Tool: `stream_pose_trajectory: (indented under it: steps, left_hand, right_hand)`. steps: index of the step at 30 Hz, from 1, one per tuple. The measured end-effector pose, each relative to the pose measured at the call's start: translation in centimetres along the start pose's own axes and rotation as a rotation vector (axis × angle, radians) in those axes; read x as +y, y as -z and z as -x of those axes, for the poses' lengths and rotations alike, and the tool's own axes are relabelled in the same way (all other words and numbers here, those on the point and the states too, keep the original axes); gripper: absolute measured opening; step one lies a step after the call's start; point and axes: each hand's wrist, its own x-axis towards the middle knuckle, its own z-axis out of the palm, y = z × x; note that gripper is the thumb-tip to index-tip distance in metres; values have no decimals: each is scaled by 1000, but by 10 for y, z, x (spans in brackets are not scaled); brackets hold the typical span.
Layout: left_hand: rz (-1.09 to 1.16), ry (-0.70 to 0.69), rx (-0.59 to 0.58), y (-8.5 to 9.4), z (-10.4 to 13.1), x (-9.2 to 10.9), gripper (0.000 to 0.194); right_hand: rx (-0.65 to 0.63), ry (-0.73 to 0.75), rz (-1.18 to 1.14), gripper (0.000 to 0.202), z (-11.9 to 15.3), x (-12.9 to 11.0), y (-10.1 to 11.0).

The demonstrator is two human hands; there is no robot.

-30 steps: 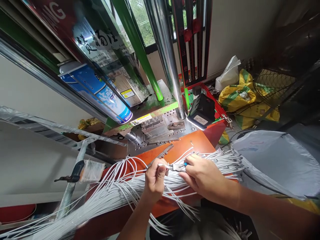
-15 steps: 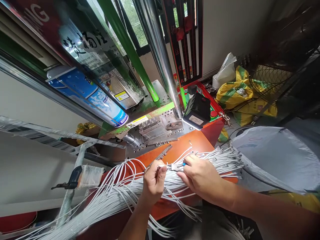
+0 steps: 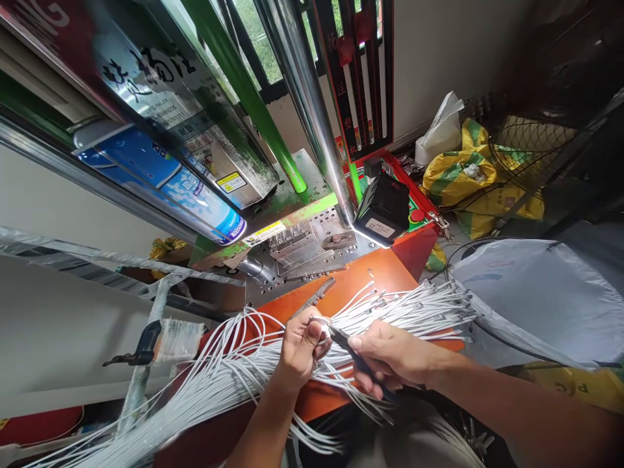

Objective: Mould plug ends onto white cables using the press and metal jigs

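My right hand (image 3: 390,357) is closed around the dark blue handles of a pair of cutting pliers (image 3: 354,351), whose jaws point left. The jaw tips meet a small white piece at my left hand (image 3: 299,344). Thumb and fingers of that hand pinch what looks like a white cable end, mostly hidden by the fingers. Beneath and around both hands spreads a large bundle of white cables (image 3: 209,390). Many cable ends with small metal-looking connectors (image 3: 451,302) lie to the right.
A machine bed with a metal mould (image 3: 295,250) stands beyond the orange table (image 3: 390,276). A metal bar (image 3: 316,294) lies on the table. A black box-shaped lamp (image 3: 383,211) stands at the back right, a white sack (image 3: 541,292) to the right, a clamp (image 3: 146,342) at left.
My right hand has turned and shifted down; the pliers now slant down to the right with more handle showing. My left hand stays almost in place, still pinching. The view has tilted slightly.
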Motion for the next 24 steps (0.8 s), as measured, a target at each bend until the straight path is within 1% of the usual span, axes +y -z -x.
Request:
stream_pose_trajectory:
  steps: [2, 3, 5, 8, 12, 15, 19, 21, 24]
  left_hand:
    - [-23, -23, 15, 1, -1, -2, 43]
    - [-54, -43, 30, 1, -2, -2, 42]
    - [-122, -93, 53, 1, -2, -2, 40]
    - [-201, -159, 54, 0, -1, 0, 38]
    - [-369, -183, 67, -4, 2, 6, 37]
    - [-551, -215, 121, -5, 5, 10, 36]
    - [-710, -253, 128, -2, 8, 7, 32]
    - [-743, -275, 142, 0, 10, 4, 29]
    - [-715, -298, 157, 0, 11, 0, 28]
  right_hand:
    - [51, 38, 84, 71, 1, 2, -3]
    - [102, 82, 192, 69, 1, 2, -5]
    - [234, 180, 496, 63, 3, 2, -8]
    - [416, 290, 918, 53, 6, 3, -11]
    - [572, 355, 1227, 47, 8, 8, -13]
    - [622, 376, 1341, 45, 8, 8, -15]
    - [602, 349, 1354, 45, 8, 5, -16]
    - [599, 336, 1358, 44, 8, 5, -16]
    - [596, 333, 1365, 44, 8, 5, -16]
